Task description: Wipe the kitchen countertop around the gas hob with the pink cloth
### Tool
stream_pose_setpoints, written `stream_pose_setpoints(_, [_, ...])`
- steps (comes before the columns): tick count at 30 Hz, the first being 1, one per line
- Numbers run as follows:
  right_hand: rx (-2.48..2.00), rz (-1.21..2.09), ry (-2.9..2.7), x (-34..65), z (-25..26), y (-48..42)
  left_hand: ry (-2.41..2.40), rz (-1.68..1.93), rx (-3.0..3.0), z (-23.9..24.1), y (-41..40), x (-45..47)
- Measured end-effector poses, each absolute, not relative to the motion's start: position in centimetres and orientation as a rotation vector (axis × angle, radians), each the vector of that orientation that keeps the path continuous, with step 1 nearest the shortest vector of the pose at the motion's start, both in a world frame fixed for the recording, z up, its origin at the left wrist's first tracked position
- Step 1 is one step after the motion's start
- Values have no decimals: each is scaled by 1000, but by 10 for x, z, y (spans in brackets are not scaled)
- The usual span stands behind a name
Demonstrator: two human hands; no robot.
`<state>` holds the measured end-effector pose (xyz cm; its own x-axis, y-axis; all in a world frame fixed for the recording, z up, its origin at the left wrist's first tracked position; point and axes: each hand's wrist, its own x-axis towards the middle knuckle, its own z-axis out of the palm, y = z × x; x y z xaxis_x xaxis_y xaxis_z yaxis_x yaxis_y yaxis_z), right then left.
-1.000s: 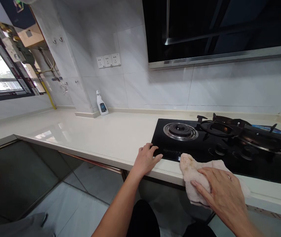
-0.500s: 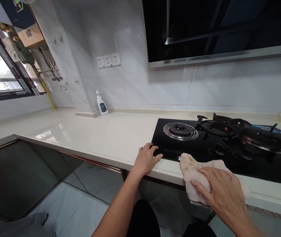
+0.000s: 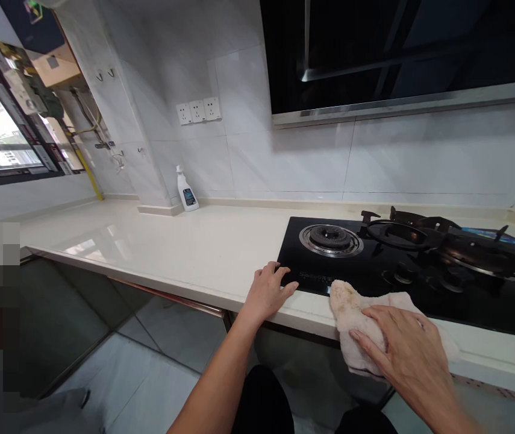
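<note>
My left hand (image 3: 268, 292) rests at the front left corner of the black gas cooktop (image 3: 352, 286), fingers spread and bent over its edge, with nothing in them. On the front edge of the counter, my right hand (image 3: 408, 343) presses on a pale, fluffy cloth (image 3: 359, 328) and grips it. One corner of the cloth bears a brownish stain and lies over the cooktop's front rim. The left burner (image 3: 330, 240) has no pan support on it.
Dark pan supports (image 3: 402, 234) sit on the right part of the cooktop, behind the control knobs (image 3: 404, 274). A white spray bottle (image 3: 187, 190) stands by the wall on the pale counter (image 3: 221, 235). Above hangs a range hood (image 3: 402, 54). A pixelated patch covers the left edge.
Both hands and the cloth hold the same place. At the left edge, a pixelated patch now covers the area where a blurred reddish shape showed.
</note>
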<state>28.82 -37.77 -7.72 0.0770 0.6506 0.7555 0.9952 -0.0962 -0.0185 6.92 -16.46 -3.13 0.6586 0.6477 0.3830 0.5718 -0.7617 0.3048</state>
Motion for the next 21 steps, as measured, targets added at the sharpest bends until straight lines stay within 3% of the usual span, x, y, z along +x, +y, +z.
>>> stream_pose_setpoints(21, [-1917, -815, -1780, 266, -55, -327, 1022, 701, 2777, -32, -165, 71])
